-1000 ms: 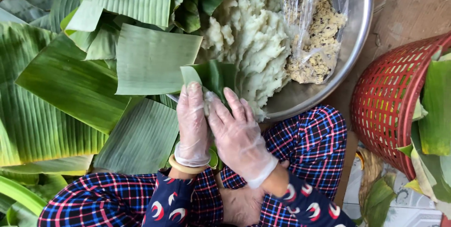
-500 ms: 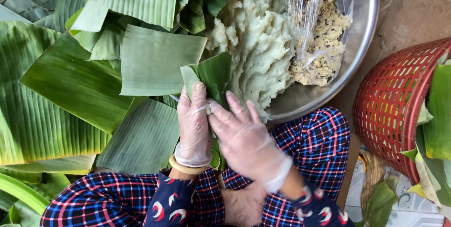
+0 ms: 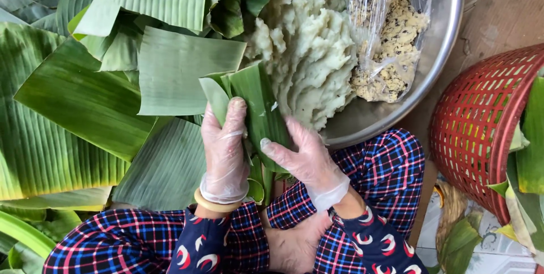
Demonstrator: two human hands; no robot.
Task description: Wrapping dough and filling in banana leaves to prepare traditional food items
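Note:
Both my hands wear thin clear plastic gloves. My left hand (image 3: 225, 149) grips the left side of a folded banana-leaf parcel (image 3: 255, 101) held upright above my lap. My right hand (image 3: 303, 158) holds the parcel's right side, its fingers pressed against the green leaf. The parcel's top stands open like a cone, just in front of the white dough (image 3: 309, 47) in a big metal bowl (image 3: 436, 53). A pale bangle sits on my left wrist.
Cut banana leaves (image 3: 85, 98) lie piled to the left and behind. A clear bag of crumbly yellowish filling (image 3: 391, 41) lies in the bowl's right half. A red plastic basket (image 3: 481, 132) with leaf pieces stands at the right. My knees in plaid cloth are below.
The leaf parcel has been raised and stood more upright. My right hand has slid from over the leaf's front to its right side, fingers spreading.

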